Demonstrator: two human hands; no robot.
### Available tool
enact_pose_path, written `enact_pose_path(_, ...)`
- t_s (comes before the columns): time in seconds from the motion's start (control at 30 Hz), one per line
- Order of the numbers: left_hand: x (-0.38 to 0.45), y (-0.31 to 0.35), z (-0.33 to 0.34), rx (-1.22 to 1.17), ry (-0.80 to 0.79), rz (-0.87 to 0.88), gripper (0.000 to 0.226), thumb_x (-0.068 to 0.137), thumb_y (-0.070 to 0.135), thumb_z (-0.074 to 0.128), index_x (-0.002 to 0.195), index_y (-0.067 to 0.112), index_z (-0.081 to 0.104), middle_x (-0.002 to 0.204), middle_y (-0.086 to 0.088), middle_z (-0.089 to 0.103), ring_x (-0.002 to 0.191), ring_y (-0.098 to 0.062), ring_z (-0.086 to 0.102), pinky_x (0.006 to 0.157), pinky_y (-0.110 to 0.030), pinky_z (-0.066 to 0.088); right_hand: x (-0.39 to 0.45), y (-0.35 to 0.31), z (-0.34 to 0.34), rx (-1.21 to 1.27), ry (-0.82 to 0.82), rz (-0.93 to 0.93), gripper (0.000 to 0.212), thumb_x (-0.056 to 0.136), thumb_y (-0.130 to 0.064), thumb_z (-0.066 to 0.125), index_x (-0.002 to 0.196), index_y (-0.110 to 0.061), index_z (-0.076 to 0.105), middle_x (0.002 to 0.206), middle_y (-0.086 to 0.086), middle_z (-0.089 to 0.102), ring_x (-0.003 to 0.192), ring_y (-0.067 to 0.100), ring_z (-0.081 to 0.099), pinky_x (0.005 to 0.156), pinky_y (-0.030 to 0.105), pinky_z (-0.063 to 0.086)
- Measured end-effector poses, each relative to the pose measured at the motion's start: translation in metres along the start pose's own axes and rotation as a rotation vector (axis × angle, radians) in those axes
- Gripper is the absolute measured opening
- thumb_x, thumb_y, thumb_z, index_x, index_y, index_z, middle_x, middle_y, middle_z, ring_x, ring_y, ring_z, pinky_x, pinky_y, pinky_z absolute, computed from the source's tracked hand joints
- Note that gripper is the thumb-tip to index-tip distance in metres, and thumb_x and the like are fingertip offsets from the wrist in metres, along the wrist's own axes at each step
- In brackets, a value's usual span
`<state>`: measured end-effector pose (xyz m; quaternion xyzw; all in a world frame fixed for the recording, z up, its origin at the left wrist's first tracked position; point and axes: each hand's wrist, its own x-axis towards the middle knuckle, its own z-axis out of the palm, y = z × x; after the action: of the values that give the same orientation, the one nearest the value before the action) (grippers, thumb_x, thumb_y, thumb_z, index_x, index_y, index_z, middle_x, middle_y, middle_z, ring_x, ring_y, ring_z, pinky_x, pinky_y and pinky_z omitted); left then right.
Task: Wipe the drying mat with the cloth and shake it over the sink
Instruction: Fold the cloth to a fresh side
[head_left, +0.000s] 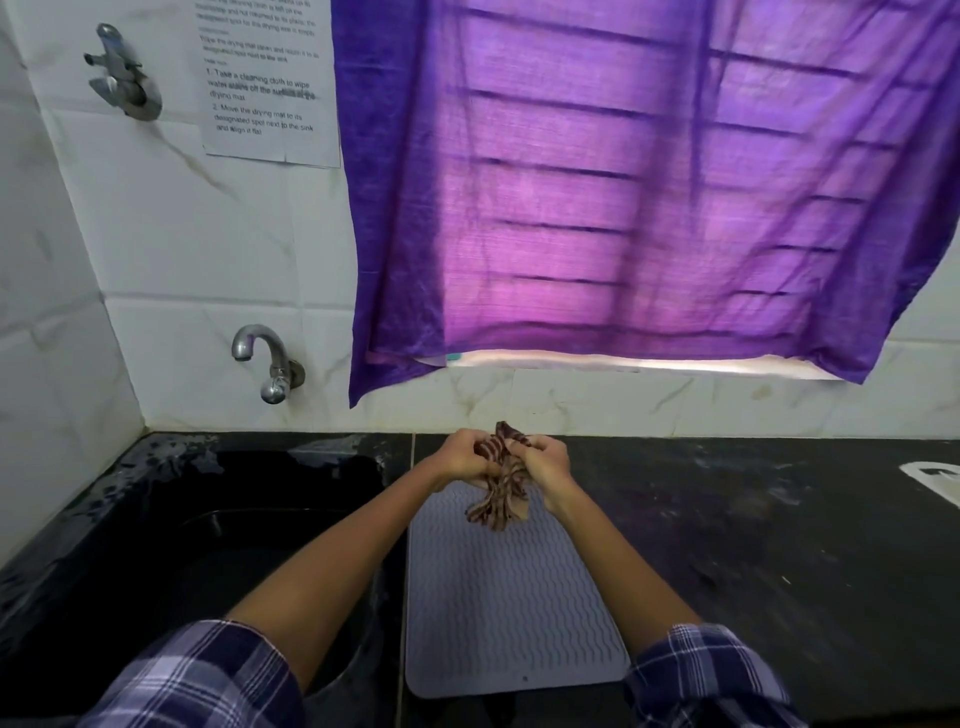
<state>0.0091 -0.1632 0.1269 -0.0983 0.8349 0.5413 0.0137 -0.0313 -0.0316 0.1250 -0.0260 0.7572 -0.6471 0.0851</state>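
One striped cloth (500, 475), bunched, clamped between two hands: left hand (464, 460), right hand (548, 461), above the far end of one grey ribbed drying mat (511, 597). Mat flat on black bench (753, 519), beside one sink (249, 545). Two wall taps: lower tap (267, 364), upper tap (122, 73).

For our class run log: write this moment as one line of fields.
left hand: gripping cloth | right hand: gripping cloth | cloth: bunched, above drying mat far end | mat: flat on counter, right of sink

Purple curtain (649, 197) over window; tap (267, 364) on tiled wall; instruction sheet (265, 78).
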Motion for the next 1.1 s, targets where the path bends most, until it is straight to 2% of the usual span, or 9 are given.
enact_pose_path(0.17, -0.002, -0.007, -0.002, -0.114, 0.056, -0.091, 0.034, 0.083, 0.02, 0.075, 0.11, 0.002, 0.067, 0.098, -0.01, 0.067, 0.097, -0.024, 0.068, 0.074, -0.03, 0.061, -0.004, -0.002, -0.006, 0.05, -0.357, 0.088, 0.029, 0.096, -0.026, 0.053, 0.111, -0.006, 0.065, 0.092, 0.007, 0.067, 0.087, 0.019, 0.064, 0.072, 0.026, 0.054)
enact_pose_path(0.3, 0.0, -0.003, -0.004, -0.031, 0.101, -0.139, 0.024, 0.085, 0.011, 0.072, 0.105, 0.001, 0.065, 0.093, -0.011, 0.062, 0.086, -0.021, 0.065, 0.051, -0.021, 0.058, 0.002, 0.012, -0.007, -0.125, -0.32, -0.021, 0.042, 0.086, -0.007, 0.066, 0.126, -0.005, 0.054, 0.115, 0.01, 0.057, 0.11, 0.024, 0.056, 0.084, 0.027, 0.051)
enact_pose_path(0.4, -0.001, 0.0, -0.012, 0.125, -0.041, -0.128, 0.002, 0.088, 0.01, 0.065, 0.087, 0.011, 0.065, 0.083, -0.006, 0.062, 0.076, -0.015, 0.062, 0.058, -0.022, 0.055, 0.006, 0.03, -0.011, -0.054, -0.374, 0.022, 0.053, 0.083, -0.012, 0.071, 0.131, -0.009, 0.047, 0.125, 0.009, 0.055, 0.122, 0.026, 0.054, 0.098, 0.036, 0.047)
enact_pose_path(0.5, -0.001, -0.006, -0.023, 0.157, -0.173, -0.121, 0.015, 0.09, 0.003, 0.058, 0.089, 0.016, 0.065, 0.077, -0.001, 0.062, 0.07, -0.008, 0.059, 0.065, -0.02, 0.052, 0.012, 0.048, -0.019, 0.058, -0.444, 0.071, 0.055, 0.084, -0.007, 0.069, 0.133, -0.008, 0.046, 0.13, 0.013, 0.057, 0.123, 0.029, 0.054, 0.106, 0.043, 0.045)
enact_pose_path(0.67, -0.001, -0.028, -0.031, -0.047, -0.249, -0.111, 0.021, 0.092, 0.0, 0.054, 0.103, 0.015, 0.064, 0.087, -0.001, 0.065, 0.078, -0.008, 0.063, 0.071, -0.017, 0.056, 0.013, 0.065, -0.02, -0.202, -0.531, 0.076, 0.04, 0.077, 0.004, 0.071, 0.115, -0.004, 0.063, 0.11, 0.008, 0.067, 0.101, 0.019, 0.062, 0.078, 0.02, 0.054)
enact_pose_path(0.83, 0.0, -0.035, -0.029, 0.14, -0.306, -0.149, 0.022, 0.087, 0.013, 0.068, 0.104, 0.022, 0.058, 0.101, 0.001, 0.062, 0.096, -0.015, 0.061, 0.07, -0.024, 0.055, 0.017, 0.063, -0.018, -0.359, -0.51, -0.036, 0.024, 0.077, 0.005, 0.068, 0.08, -0.019, 0.066, 0.085, 0.0, 0.069, 0.084, 0.015, 0.064, 0.074, 0.023, 0.054)
enact_pose_path(0.93, 0.003, -0.033, -0.025, 0.115, -0.186, -0.027, 0.013, 0.093, 0.01, 0.059, 0.103, 0.017, 0.055, 0.091, -0.001, 0.059, 0.077, -0.009, 0.059, 0.06, -0.019, 0.052, 0.021, 0.063, -0.012, -0.22, -0.299, -0.049, 0.029, 0.074, 0.002, 0.074, 0.094, -0.017, 0.064, 0.091, 0.0, 0.068, 0.095, 0.022, 0.065, 0.072, 0.022, 0.056)
enact_pose_path(1.0, 0.005, -0.031, -0.023, 0.03, -0.107, 0.033, 0.01, 0.094, 0.008, 0.056, 0.1, 0.015, 0.053, 0.089, -0.003, 0.057, 0.074, -0.011, 0.057, 0.06, -0.02, 0.05, 0.026, 0.071, -0.008, -0.04, -0.115, 0.125, 0.056, 0.08, -0.02, 0.075, 0.13, -0.011, 0.051, 0.126, 0.013, 0.06, 0.12, 0.031, 0.056, 0.094, 0.04, 0.053)
enact_pose_path(1.1, 0.007, -0.027, -0.018, -0.097, -0.029, 0.038, 0.011, 0.094, 0.007, 0.057, 0.099, 0.015, 0.05, 0.091, -0.004, 0.057, 0.079, -0.014, 0.058, 0.064, -0.024, 0.052, 0.015, 0.081, 0.003, 0.379, -0.255, 0.668, 0.099, 0.08, -0.067, 0.054, 0.149, -0.005, 0.02, 0.151, 0.023, 0.032, 0.136, 0.041, 0.037, 0.102, 0.054, 0.041)
